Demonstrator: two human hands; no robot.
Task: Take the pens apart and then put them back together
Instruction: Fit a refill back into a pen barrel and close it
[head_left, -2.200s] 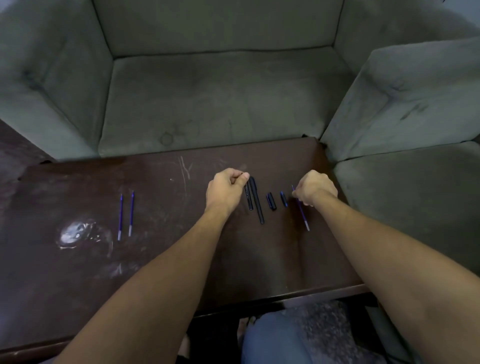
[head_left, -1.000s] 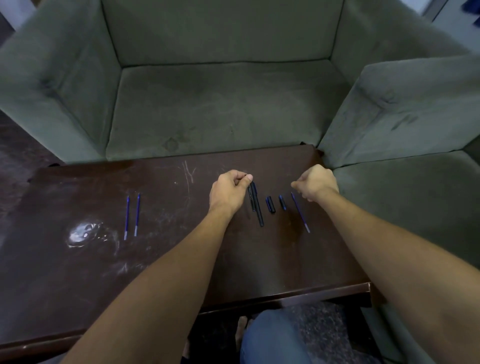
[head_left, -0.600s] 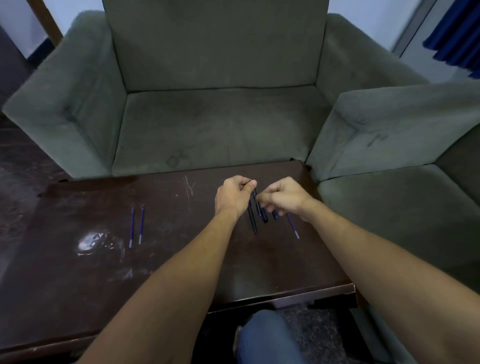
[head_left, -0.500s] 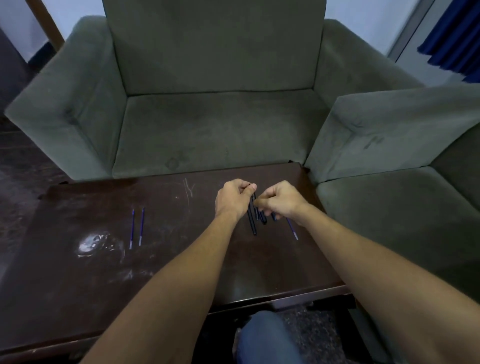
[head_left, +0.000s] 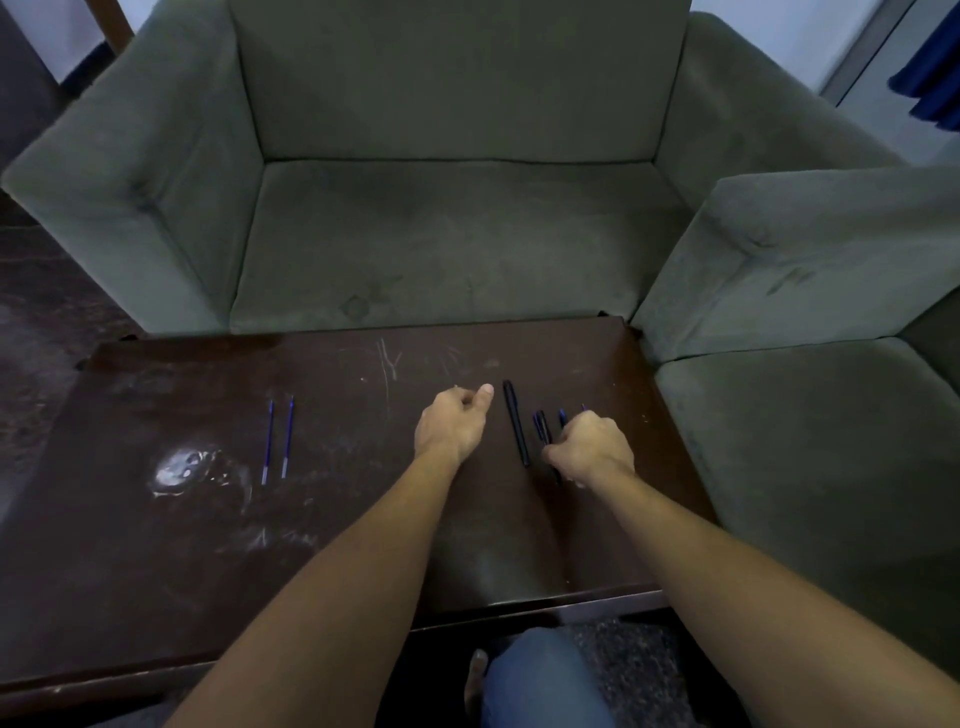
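Observation:
A long black pen barrel (head_left: 516, 423) lies on the dark table (head_left: 363, 519), between my two hands. My left hand (head_left: 454, 426) rests just left of it, fingers curled and thumb out, with nothing visible in it. My right hand (head_left: 589, 449) is closed on a second black pen piece (head_left: 556, 475), whose end sticks out below the fingers. Short black pieces (head_left: 540, 423) and a small blue piece (head_left: 562, 415) lie just beyond that hand. A blue refill tip (head_left: 583, 408) peeks out behind the knuckles. Two blue refills (head_left: 278, 439) lie side by side at the left.
A grey-green armchair (head_left: 441, 234) stands against the table's far edge, and a second cushion (head_left: 779, 415) butts against the right edge. A shiny glare patch (head_left: 182, 467) marks the table's left part. My knee in blue jeans (head_left: 535, 675) shows below the near edge.
My hands had met over the black pieces. Now my right hand has drawn back toward me with one black piece, and my left hand has come off the long barrel.

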